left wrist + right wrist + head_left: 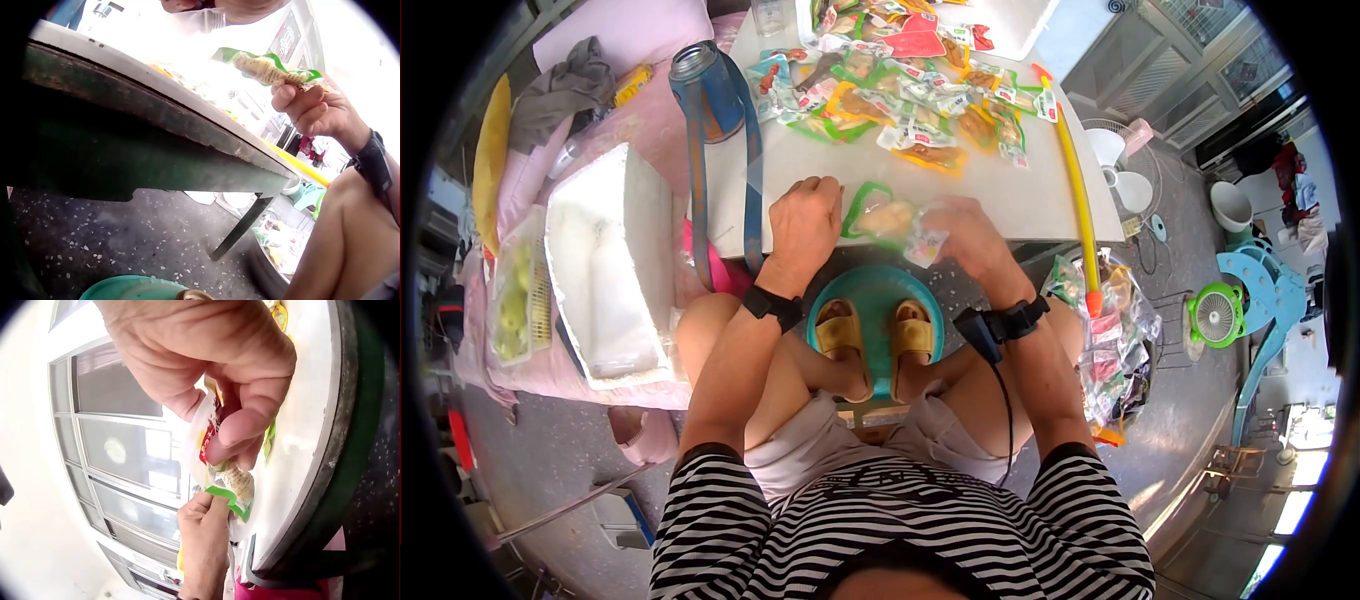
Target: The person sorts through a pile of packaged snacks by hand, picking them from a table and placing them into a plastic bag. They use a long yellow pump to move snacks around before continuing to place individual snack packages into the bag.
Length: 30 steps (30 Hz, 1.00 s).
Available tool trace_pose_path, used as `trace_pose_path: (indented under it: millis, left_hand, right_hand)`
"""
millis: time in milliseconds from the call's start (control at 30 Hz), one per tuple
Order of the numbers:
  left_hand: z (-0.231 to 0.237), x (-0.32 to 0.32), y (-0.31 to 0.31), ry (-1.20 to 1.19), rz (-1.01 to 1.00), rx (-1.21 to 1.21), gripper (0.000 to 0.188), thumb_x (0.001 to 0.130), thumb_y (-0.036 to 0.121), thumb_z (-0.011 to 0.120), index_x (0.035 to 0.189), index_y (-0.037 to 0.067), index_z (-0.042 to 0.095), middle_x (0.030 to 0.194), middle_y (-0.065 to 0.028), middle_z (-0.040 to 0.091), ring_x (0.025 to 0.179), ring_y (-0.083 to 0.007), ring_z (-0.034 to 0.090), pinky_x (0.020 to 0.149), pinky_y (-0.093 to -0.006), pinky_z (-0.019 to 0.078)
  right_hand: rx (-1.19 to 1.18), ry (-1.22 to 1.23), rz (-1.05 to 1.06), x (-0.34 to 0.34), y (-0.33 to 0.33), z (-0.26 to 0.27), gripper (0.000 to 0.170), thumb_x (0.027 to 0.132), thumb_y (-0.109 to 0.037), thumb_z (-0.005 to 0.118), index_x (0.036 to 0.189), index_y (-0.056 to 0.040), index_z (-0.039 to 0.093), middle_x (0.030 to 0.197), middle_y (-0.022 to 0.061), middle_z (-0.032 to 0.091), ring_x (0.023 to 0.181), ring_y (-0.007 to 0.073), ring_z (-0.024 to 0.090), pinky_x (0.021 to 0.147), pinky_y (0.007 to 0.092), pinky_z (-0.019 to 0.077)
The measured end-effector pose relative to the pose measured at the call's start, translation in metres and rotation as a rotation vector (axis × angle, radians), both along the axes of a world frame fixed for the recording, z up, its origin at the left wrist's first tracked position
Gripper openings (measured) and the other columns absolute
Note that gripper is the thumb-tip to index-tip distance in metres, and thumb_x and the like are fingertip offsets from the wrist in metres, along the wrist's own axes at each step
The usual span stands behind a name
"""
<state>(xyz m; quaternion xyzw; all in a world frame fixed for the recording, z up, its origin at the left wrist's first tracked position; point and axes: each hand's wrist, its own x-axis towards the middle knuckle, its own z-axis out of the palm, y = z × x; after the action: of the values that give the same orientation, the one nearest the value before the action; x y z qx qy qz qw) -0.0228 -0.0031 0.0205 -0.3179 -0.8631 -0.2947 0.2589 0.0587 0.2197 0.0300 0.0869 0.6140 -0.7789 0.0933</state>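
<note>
My right hand (970,238) pinches the white end of a green-edged clear packet (890,218) above the table's front edge. Pale food shows inside this packet (265,69), which hangs from the right fingers in the left wrist view. To the left, my left hand (805,225) has its fingers curled, apart from the packet in the head view. Thin clear plastic (203,22) shows at the left fingers in the left wrist view. Seen from the right wrist, the left hand (205,540) overlaps the packet's green edge. Many similar packets (920,105) lie piled on the table (800,165).
A blue strapped bottle (710,100) stands at the table's left, near a white foam box (610,270). A yellow tube (1078,190) runs along the right side. Right of the knees is a container of packets (1115,350); a teal basin (875,285) is under the feet.
</note>
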Motion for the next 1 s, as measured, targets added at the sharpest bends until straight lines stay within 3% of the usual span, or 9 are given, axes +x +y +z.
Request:
trace_pose_path:
  millis: [100,267,400,500,600,700,800,900,1000]
  left_hand:
    - [-0.002,0.004,0.003,0.014,-0.085,-0.016,0.008,0.078,0.007,0.060,0.075,0.004,0.054,0.070,-0.0129,0.056,0.067,-0.0334,0.058,0.056,-0.0429,0.0459]
    - [0.004,0.021,0.010,0.025,-0.256,-0.015,0.006,0.071,0.004,0.058,0.073,0.003,0.052,0.071,-0.0139,0.056,0.069,-0.0329,0.058,0.057,-0.0431,0.0474]
    - [-0.004,0.015,0.008,-0.015,-0.184,-0.009,0.003,0.077,0.004,0.059,0.079,0.002,0.056,0.071,-0.0136,0.056,0.070,-0.0339,0.058,0.057,-0.0426,0.0451]
    - [-0.005,0.009,0.006,-0.023,-0.129,-0.008,0.003,0.075,0.003,0.057,0.078,0.002,0.055,0.071,-0.0137,0.056,0.071,-0.0340,0.058,0.058,-0.0432,0.0460]
    - [-0.004,0.011,0.008,-0.029,-0.149,-0.004,0.005,0.074,0.002,0.056,0.079,0.003,0.056,0.072,-0.0141,0.056,0.072,-0.0339,0.058,0.058,-0.0437,0.0472]
    - [-0.003,0.014,0.008,-0.036,-0.197,-0.010,0.010,0.076,0.002,0.058,0.086,0.003,0.060,0.074,-0.0139,0.057,0.074,-0.0336,0.059,0.059,-0.0428,0.0464]
    - [0.000,0.017,0.008,-0.040,-0.219,0.003,0.012,0.076,0.002,0.058,0.088,0.003,0.061,0.075,-0.0141,0.057,0.074,-0.0339,0.059,0.059,-0.0430,0.0466]
    - [0.001,0.019,0.010,-0.040,-0.177,0.024,0.009,0.076,0.002,0.058,0.085,0.003,0.059,0.073,-0.0143,0.056,0.072,-0.0344,0.058,0.059,-0.0435,0.0463]
    - [-0.002,0.013,0.008,-0.054,-0.095,-0.019,0.005,0.076,0.001,0.057,0.081,0.002,0.057,0.072,-0.0147,0.056,0.071,-0.0347,0.058,0.059,-0.0438,0.0460]
  right_hand:
    - [0.014,0.021,-0.062,-0.002,-0.008,-0.003,0.042,0.080,-0.017,0.066,0.113,0.0049,0.052,0.093,0.0115,0.065,0.075,0.0183,0.065,0.055,0.0282,0.0533]
    - [0.016,0.026,-0.027,-0.015,-0.032,-0.007,0.034,0.085,-0.021,0.065,0.110,0.0019,0.057,0.094,0.0100,0.064,0.079,0.0157,0.063,0.059,0.0280,0.0530]
    - [0.012,0.237,0.010,-0.016,-0.045,-0.013,0.028,0.088,-0.022,0.063,0.106,0.0002,0.061,0.091,0.0072,0.065,0.077,0.0127,0.062,0.060,0.0257,0.0522]
    - [0.129,-0.107,-0.070,-0.015,-0.044,-0.005,0.021,0.088,-0.019,0.062,0.097,0.0003,0.064,0.083,0.0060,0.064,0.069,0.0105,0.059,0.057,0.0241,0.0506]
    - [0.221,-0.121,-0.052,-0.016,-0.043,-0.002,0.018,0.087,-0.017,0.061,0.091,0.0004,0.064,0.075,0.0057,0.063,0.061,0.0096,0.056,0.053,0.0239,0.0490]
    - [0.095,-0.060,0.010,-0.025,-0.054,-0.001,0.015,0.086,-0.015,0.061,0.086,0.0005,0.063,0.070,0.0057,0.061,0.057,0.0091,0.055,0.049,0.0241,0.0473]
    - [0.064,0.029,-0.057,-0.037,-0.058,-0.020,0.012,0.087,-0.011,0.059,0.088,0.0004,0.063,0.073,0.0064,0.063,0.061,0.0105,0.058,0.053,0.0241,0.0493]
    - [-0.215,0.069,-0.248,-0.039,-0.070,-0.024,0.009,0.088,-0.007,0.055,0.088,0.0000,0.061,0.082,0.0084,0.064,0.071,0.0140,0.063,0.062,0.0263,0.0530]
    - [-0.285,0.129,-0.115,-0.045,-0.071,-0.038,0.010,0.089,-0.006,0.053,0.095,-0.0007,0.059,0.094,0.0100,0.064,0.081,0.0176,0.064,0.072,0.0301,0.0548]
